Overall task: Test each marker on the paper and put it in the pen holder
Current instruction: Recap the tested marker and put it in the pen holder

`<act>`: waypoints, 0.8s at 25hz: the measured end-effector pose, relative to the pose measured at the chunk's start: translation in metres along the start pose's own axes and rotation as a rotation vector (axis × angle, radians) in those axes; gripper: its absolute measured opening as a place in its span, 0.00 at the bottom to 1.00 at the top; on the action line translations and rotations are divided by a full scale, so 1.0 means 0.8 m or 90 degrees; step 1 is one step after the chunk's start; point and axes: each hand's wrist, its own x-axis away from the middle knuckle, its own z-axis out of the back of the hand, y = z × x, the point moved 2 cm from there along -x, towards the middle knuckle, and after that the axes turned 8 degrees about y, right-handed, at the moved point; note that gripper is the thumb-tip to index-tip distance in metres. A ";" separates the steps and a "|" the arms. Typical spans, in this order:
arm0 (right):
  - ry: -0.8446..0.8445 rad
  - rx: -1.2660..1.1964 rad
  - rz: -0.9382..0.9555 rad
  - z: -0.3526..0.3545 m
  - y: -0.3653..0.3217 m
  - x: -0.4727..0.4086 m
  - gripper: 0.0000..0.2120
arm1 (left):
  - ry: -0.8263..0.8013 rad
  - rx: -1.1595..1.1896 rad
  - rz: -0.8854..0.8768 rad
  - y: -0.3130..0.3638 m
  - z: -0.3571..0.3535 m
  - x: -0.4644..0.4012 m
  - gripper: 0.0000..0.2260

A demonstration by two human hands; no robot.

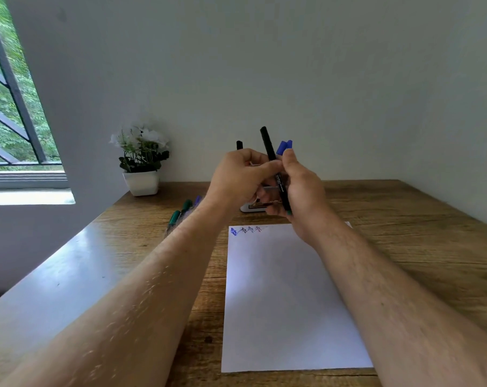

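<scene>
My right hand grips a black marker held nearly upright above the far end of the paper. My left hand is curled against the same marker, its thumb touching the barrel. Behind the hands stands the pen holder, mostly hidden, with a black cap and blue caps sticking up from it. Blue, black and red scribbles mark the paper's top left corner. Green and blue markers lie on the table to the left, partly behind my left forearm.
A white pot of white flowers stands at the table's back left, against the wall. A window is at the far left. The wooden table runs to the wall at the back and right.
</scene>
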 end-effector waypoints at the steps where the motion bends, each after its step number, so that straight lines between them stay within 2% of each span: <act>1: 0.007 0.002 0.003 0.002 0.000 -0.001 0.22 | -0.009 -0.012 -0.013 -0.001 -0.002 0.000 0.10; 4: 0.026 -0.020 0.024 0.007 -0.003 -0.003 0.13 | -0.009 -0.083 -0.065 -0.002 -0.005 0.000 0.06; 6: 0.039 -0.020 0.035 0.010 -0.005 -0.004 0.11 | -0.015 -0.091 -0.072 0.000 -0.003 -0.001 0.06; 8: 0.049 -0.006 0.042 0.012 -0.004 -0.008 0.11 | -0.010 -0.053 -0.049 -0.001 0.000 -0.003 0.06; 12: 0.061 0.056 0.059 0.014 -0.001 -0.011 0.11 | 0.100 0.079 -0.047 0.000 0.009 -0.008 0.03; 14: 0.046 0.112 0.085 0.013 0.000 -0.008 0.09 | 0.105 0.163 -0.021 0.000 0.013 -0.011 0.06; 17: 0.050 0.186 0.121 0.011 0.001 -0.005 0.08 | 0.092 0.202 0.035 -0.001 0.016 -0.013 0.07; 20: 0.076 0.265 0.177 0.012 0.000 -0.007 0.14 | 0.095 0.216 0.067 -0.004 0.017 -0.014 0.09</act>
